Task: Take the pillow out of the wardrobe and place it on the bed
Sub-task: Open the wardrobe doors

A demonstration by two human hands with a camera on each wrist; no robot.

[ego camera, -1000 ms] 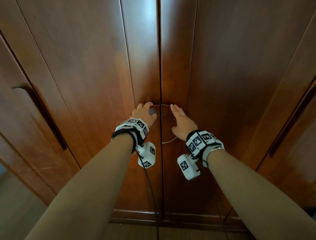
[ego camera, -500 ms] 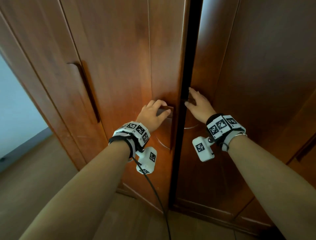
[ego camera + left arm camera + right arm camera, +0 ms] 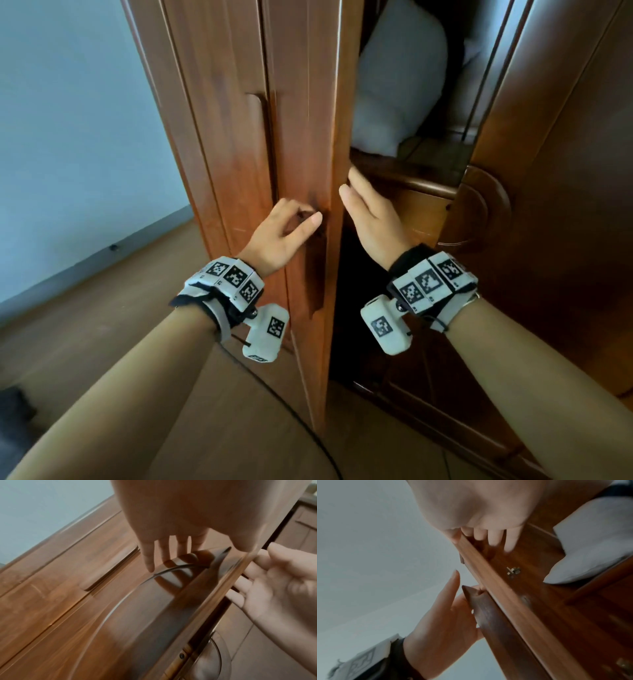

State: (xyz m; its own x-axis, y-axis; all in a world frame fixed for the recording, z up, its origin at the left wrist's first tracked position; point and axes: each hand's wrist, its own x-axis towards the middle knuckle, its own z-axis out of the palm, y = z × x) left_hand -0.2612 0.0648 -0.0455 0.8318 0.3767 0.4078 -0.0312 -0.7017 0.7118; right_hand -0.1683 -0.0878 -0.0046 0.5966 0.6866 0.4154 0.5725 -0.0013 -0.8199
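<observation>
A white pillow (image 3: pixel 397 78) stands on a shelf inside the brown wardrobe, seen through the gap between the doors; the right wrist view shows the pillow (image 3: pixel 599 540) too. The left door (image 3: pixel 301 102) is swung out toward me. My left hand (image 3: pixel 305 219) grips that door's dark wooden handle (image 3: pixel 205 557), fingers curled behind it. My right hand (image 3: pixel 356 195) holds the same door's free edge, fingers on the inner face and thumb on the outer side. The right door (image 3: pixel 565 171) stands partly open. No bed is in view.
A wooden shelf lip and a drawer front (image 3: pixel 421 212) lie below the pillow. A pale wall (image 3: pixel 68 137) and wooden floor (image 3: pixel 102 308) are to the left. A black cable (image 3: pixel 291 411) trails down from my left wrist. Something dark (image 3: pixel 13 411) sits low left.
The left door has swung wide open and the pillow has come into sight. My right hand moved from the right door to the left door's edge. My view turned left.
</observation>
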